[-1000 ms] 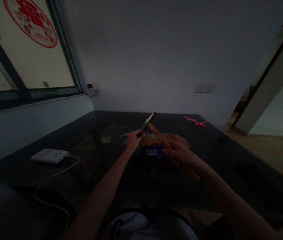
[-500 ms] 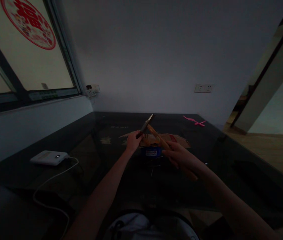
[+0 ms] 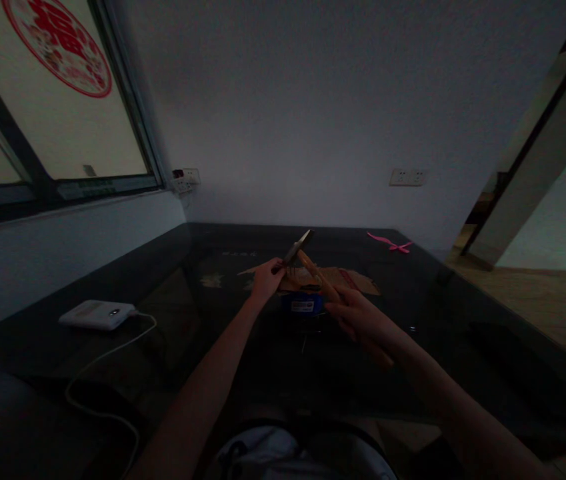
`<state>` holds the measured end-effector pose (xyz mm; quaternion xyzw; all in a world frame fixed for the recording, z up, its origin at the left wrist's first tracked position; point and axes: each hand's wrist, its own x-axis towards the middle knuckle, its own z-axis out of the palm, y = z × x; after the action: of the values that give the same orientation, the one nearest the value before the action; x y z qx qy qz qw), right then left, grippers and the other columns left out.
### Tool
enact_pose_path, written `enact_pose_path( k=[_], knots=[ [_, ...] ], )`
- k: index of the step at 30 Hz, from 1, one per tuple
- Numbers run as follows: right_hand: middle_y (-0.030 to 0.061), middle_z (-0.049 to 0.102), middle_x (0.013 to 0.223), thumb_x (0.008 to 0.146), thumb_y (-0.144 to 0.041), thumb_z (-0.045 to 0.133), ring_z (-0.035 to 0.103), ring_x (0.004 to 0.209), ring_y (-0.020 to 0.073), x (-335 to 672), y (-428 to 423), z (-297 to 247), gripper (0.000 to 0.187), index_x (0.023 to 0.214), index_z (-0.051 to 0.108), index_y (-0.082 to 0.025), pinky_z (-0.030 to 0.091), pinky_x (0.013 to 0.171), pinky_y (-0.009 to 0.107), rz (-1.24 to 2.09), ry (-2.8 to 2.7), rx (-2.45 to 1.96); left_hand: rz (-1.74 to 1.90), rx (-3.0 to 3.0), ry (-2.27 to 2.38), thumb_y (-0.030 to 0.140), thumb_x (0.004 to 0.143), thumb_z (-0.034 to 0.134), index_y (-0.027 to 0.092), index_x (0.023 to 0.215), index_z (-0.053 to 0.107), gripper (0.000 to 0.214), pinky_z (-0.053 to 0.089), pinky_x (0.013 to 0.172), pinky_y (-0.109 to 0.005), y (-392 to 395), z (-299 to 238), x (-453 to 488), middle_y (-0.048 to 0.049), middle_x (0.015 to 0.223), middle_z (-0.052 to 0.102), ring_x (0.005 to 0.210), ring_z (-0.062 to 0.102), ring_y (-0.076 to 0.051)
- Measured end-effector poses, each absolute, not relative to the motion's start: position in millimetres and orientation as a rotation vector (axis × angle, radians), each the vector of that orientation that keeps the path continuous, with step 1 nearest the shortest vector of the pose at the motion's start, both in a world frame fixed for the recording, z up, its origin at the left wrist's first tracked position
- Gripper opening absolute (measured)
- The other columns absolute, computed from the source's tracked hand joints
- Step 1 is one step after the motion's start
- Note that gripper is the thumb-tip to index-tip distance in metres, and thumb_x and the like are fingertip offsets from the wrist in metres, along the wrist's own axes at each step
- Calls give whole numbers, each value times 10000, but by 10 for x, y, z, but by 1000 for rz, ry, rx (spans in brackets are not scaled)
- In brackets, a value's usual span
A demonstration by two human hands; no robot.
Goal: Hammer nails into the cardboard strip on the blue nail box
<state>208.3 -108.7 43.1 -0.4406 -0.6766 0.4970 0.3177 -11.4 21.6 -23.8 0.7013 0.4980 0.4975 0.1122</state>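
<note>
My left hand (image 3: 267, 281) is closed on a dark, knife-like tool (image 3: 297, 248), which slants up and away with a pale glint near its tip. A long brown wooden stick (image 3: 319, 275) runs through the closed fingers of my right hand (image 3: 360, 312). Its far end meets or nearly meets the tool's side; in the dim light I cannot tell if they touch. Below both hands a piece of torn brown cardboard (image 3: 363, 283) lies on the dark table (image 3: 243, 360). In front of it sits a blue container (image 3: 303, 305) with a white label.
On the left lies a white power bank (image 3: 99, 315) with a white cable (image 3: 107, 349) trailing off the near edge. A pink strap-like item (image 3: 390, 243) is at the far right. Thin shiny bits (image 3: 304, 343) lie near the blue container. A wall (image 3: 287, 133) closes the far side.
The knife-like tool and the far end of the stick have shifted very slightly to the right. Both hands keep their hold and nearly the same place.
</note>
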Motion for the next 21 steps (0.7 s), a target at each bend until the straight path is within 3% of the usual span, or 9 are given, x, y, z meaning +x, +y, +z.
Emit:
enact_pose_path(
  k=[21],
  knots=[
    [-119,400,455,748,-322,517,337,285,47,2083,-1119,469,291,980,457,-159,291,278,169,1312,-1794,-1159,1397,2119,1565,245,795,495,194,876,593,137,440,636,-229,162,-173,-80,-16,776,664,712,622,-148]
  ],
)
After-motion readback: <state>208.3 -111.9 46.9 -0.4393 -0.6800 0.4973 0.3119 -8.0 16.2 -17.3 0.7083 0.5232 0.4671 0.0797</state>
